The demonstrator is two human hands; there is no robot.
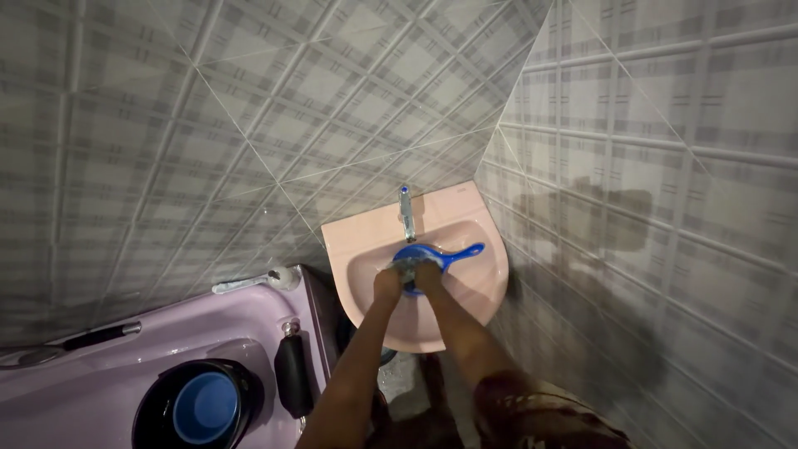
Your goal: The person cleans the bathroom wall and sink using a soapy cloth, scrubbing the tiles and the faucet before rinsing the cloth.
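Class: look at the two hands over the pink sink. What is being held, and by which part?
The left hand and right hand grip the blue scoop at its bowl, over the pink sink; the handle is free.

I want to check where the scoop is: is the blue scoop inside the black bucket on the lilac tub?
No, the blue scoop is in the pink sink below the tap, with both hands on it, while the black bucket stands apart.

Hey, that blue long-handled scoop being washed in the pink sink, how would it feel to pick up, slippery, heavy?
The blue scoop looks like moulded plastic, so probably stiff and light for its size. Both hands, left hand and right hand, work on it under the tap, so it may be wet and slippery. Its rounded bowl might rock in the pink sink.
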